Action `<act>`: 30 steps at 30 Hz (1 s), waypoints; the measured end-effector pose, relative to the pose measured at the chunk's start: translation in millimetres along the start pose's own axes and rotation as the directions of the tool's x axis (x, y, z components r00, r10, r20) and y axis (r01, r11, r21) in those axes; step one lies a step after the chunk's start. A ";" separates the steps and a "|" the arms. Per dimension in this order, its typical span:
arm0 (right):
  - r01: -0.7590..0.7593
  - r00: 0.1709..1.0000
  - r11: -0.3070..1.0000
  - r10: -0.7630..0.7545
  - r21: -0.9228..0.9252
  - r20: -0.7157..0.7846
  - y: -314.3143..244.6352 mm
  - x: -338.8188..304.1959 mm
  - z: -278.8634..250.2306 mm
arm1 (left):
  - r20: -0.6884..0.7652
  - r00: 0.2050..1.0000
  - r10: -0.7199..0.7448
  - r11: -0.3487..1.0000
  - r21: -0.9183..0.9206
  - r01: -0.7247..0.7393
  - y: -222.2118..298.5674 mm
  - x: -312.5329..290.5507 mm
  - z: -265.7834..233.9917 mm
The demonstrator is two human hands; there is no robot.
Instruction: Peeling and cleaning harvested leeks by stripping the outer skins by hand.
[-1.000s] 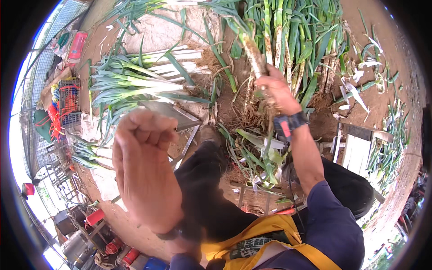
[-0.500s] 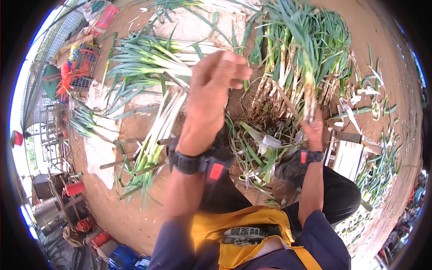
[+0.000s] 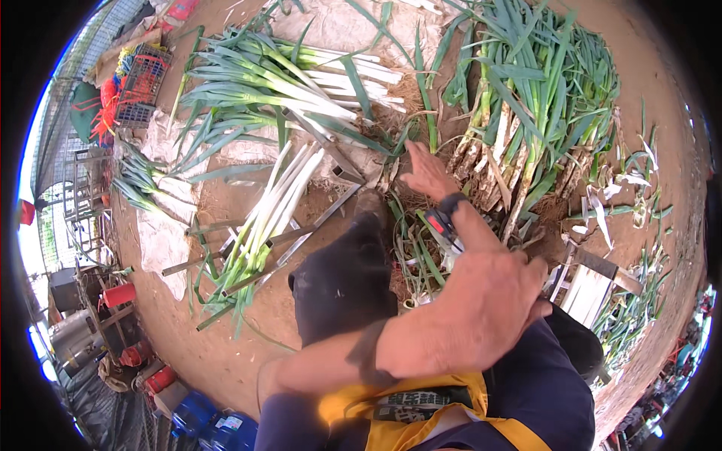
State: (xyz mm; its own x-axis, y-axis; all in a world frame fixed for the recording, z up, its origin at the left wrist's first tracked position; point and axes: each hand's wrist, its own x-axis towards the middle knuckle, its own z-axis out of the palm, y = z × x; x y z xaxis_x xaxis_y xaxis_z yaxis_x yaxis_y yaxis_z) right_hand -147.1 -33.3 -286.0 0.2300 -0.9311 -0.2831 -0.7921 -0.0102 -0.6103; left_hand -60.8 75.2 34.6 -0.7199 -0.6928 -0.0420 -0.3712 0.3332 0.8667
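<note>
The right hand (image 3: 427,174) is stretched out flat near the middle of the view, fingers (image 3: 412,154) loosely spread and pointing toward eleven o'clock, gripping nothing; they hover over the straw and trimmings just beside the root ends of the unwashed leek pile (image 3: 526,128). A dark wristband (image 3: 451,203) sits on that wrist. The left hand (image 3: 492,301) crosses the body at about five o'clock from centre, close to the camera, seen from the back with the fingers curled under; whether they clasp anything I cannot tell.

The unwashed pile, roots brown with earth, lies at one o'clock, green tops fanning toward the upper rim. At eleven o'clock lies a heap of cleaned leeks (image 3: 301,79) with white stalks, and at nine o'clock from the right hand a smaller bundle of trimmed leeks (image 3: 267,218) rests across a low metal frame (image 3: 226,255) on the dirt. A red-and-blue crate (image 3: 143,86) stands at the far ten o'clock edge. The person's dark trouser knee (image 3: 342,282) fills the middle foreground.
</note>
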 end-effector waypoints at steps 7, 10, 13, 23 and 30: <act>0.062 0.995 0.929 -0.085 -0.365 -0.048 1.6 90.5 49.5 | -0.019 0.995 -0.096 0.988 0.117 0.097 -9.3 6.0 -9.0; 0.027 0.995 0.940 -0.056 -0.340 -0.077 4.3 102.9 66.4 | 0.007 0.988 -0.153 0.976 0.158 0.150 -13.8 7.1 -14.7; 0.009 0.999 0.908 -0.023 -0.419 -0.027 35.8 92.8 78.0 | 0.017 0.987 -0.158 0.974 0.168 0.153 -16.4 15.4 -14.1; 0.096 0.976 0.986 -0.067 -0.133 0.209 102.1 -122.8 139.8 | 0.067 0.995 -0.069 0.938 0.344 0.041 -19.1 31.5 -10.6; 0.145 0.950 0.957 -0.064 0.251 -0.305 53.2 -30.4 54.8 | 0.002 0.997 -0.074 0.920 0.387 0.068 -17.2 25.2 -7.0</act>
State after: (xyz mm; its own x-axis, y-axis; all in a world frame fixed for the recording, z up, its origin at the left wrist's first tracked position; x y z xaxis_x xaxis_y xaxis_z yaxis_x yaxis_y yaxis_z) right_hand -165.3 14.4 -350.4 0.0965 -0.9953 -0.0041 -0.5828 -0.0531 -0.8109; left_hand -68.5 47.6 22.1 -0.6917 -0.7142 -0.1075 -0.6169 0.5069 0.6021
